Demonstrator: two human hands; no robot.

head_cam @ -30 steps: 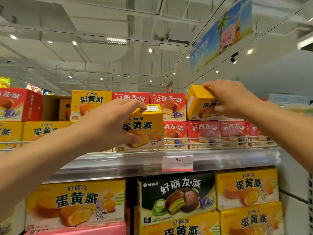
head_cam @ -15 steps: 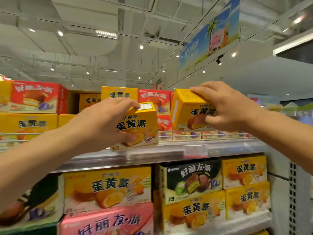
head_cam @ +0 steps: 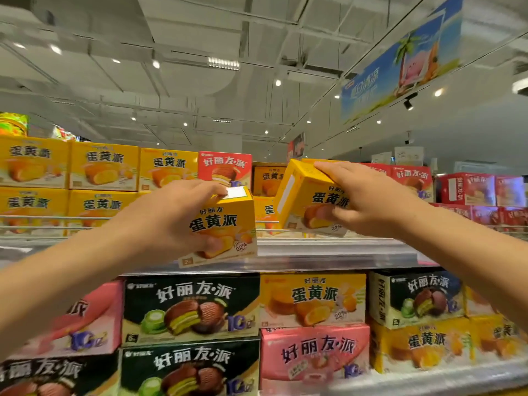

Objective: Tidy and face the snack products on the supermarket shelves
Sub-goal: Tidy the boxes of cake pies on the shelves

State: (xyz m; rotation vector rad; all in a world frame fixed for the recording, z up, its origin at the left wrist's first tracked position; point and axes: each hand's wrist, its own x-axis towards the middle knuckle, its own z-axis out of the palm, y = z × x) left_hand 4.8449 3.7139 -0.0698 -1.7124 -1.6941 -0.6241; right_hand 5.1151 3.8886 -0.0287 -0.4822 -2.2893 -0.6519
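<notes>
A: Head view: what do the hands hold?
B: The left hand (head_cam: 168,221) is clamped on a small yellow box (head_cam: 225,227), with black characters and a cake picture, at the front edge of the top shelf (head_cam: 328,250). The right hand (head_cam: 368,198) grips a second yellow box (head_cam: 305,201), tilted, above the shelf.
A: And around them?
B: Red boxes (head_cam: 224,168) behind.

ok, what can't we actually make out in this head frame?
- Left hand covers the left part of its yellow box, head view.
- Right hand covers the right part of its yellow box.
- Boxes at the lower left: motion blur, print unreadable.
- Shelf edge strip: any price tags blurred by glare.
- Red boxes far right: too blurred to read.
</notes>
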